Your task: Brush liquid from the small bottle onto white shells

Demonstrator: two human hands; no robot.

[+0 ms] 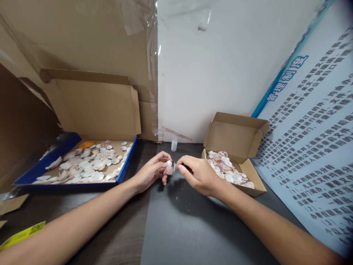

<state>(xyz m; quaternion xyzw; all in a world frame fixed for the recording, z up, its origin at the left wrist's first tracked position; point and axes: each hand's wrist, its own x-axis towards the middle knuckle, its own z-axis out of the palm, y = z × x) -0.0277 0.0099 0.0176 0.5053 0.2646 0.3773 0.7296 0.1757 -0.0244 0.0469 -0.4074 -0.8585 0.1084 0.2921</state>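
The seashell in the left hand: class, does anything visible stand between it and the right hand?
Nothing visible does. The left hand holds the seashell, and the right hand is close beside it; whether they touch is unclear. The small bottle stands beyond both hands, out of the way.

The one view looks from the person's head, facing forward and tilted down over the table (118,235) toward the white wall (215,73) at twelve o'clock. It sits near: the left forearm (91,221) enters at eight o'clock, the right forearm (264,217) at four, and both hands, left (150,173) and right (202,175), fall just below centre. It spans wide, from a blue box (31,176) toward nine to a poster (311,147) at three.
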